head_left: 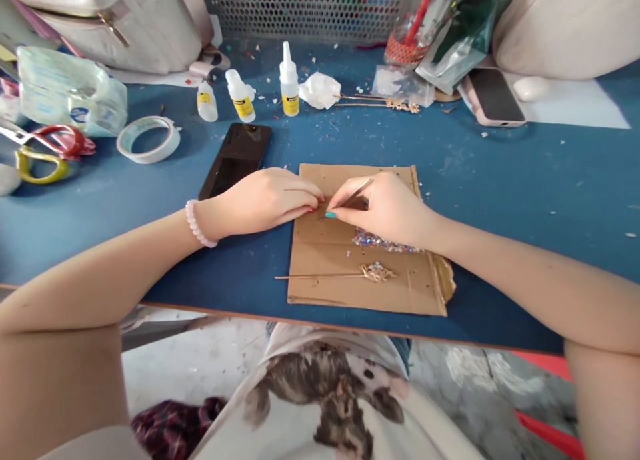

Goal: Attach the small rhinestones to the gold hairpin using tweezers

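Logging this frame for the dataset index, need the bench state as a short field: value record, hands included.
left_hand: left hand, fingertips at the cardboard sheet; whether they grip anything is unclear
right_hand: right hand, holding a slim metallic tool
on_cardboard: shiny small bits, partly hidden by the right hand; gold-toned stick with ornate end, thin end past the left edge
behind_left_hand: black phone
farther_back: three small bottles with yellow labels
far_left: tape roll; scissors
surface: blue table
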Tool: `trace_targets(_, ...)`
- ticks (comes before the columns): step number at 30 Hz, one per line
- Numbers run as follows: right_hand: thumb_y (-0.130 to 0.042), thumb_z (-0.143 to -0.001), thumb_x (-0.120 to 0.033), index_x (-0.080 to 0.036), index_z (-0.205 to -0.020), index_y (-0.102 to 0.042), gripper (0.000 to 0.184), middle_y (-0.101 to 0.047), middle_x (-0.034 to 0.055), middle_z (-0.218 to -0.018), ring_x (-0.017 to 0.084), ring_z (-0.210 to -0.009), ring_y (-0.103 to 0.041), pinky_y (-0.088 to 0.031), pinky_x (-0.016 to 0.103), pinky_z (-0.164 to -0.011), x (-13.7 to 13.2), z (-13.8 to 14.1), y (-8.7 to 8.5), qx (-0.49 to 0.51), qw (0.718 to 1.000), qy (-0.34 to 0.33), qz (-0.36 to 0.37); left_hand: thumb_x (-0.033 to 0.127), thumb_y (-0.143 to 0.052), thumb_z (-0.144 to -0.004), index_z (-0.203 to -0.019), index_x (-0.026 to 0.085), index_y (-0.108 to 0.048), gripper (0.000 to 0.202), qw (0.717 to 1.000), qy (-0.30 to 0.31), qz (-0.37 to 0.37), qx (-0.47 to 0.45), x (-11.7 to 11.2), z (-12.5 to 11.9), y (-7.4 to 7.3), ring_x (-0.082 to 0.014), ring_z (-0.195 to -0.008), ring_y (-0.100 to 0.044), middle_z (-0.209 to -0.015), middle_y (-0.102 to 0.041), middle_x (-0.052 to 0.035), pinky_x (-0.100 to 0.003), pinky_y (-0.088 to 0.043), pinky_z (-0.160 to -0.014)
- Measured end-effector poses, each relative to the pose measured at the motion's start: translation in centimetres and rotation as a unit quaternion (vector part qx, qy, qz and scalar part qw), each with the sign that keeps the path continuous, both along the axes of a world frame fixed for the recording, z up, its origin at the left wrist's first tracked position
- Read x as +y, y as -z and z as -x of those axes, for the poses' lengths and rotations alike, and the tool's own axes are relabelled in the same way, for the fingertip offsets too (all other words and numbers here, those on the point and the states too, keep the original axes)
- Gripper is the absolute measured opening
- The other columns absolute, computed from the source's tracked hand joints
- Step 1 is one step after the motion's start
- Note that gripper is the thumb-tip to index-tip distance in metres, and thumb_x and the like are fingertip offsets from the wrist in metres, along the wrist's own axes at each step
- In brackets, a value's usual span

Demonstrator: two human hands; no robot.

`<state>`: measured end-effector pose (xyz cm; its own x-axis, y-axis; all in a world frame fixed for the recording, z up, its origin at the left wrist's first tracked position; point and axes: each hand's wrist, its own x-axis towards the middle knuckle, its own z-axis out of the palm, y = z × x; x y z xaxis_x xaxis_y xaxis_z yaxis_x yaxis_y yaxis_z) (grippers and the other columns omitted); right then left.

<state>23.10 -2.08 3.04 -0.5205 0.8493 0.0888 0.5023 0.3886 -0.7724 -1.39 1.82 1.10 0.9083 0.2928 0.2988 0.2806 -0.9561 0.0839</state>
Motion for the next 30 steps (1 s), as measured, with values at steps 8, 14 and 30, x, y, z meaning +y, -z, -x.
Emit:
trace_targets(8,-0.066,-0.084,-0.015,-0.022,-0.076,-0.077,0.015,-0.076,0.0005,-0.080,0.015,-0.064,-0.063,-0.049,0.033,-0.072,0.1,0.2,0.1,-0.010,0.999,-0.017,-0.036,0.029,-0.041,-0.111,-0.113,0.017,-0.071,0.032,1.000,0.004,-0.017,-0.007,0.0,0.0,0.0,-0.0191,-0.107,-0.074,-0.117,-0.078,-0.0062,-0.031,-0.055,-0.091)
trace_targets(14,-0.063,-0.087,-0.018,-0.023,-0.079,-0.078,0.018,-0.077,0.0025,-0.085,0.017,-0.072,-0.065,-0.048,0.034,-0.075,0.4,0.0,0.6,-0.021,0.996,-0.046,-0.075,0.031,-0.038,-0.112,-0.114,0.017,-0.071,0.035,1.000,-0.009,-0.018,0.011,-0.2,-0.1,-0.1,-0.0195,-0.110,-0.073,-0.120,-0.077,-0.0062,-0.031,-0.054,-0.095)
trace_targets(30,-0.057,-0.098,-0.018,-0.020,-0.085,-0.073,0.020,-0.076,0.0034,-0.080,0.017,-0.076,-0.066,-0.052,0.038,-0.087,0.3,-0.7,2.2,-0.007,0.956,-0.127,-0.265,0.028,-0.039,-0.112,-0.114,0.015,-0.071,0.034,0.999,-0.008,-0.039,0.019,-0.6,-0.1,-0.4,-0.0195,-0.113,-0.072,-0.124,-0.076,-0.0071,-0.031,-0.054,-0.097)
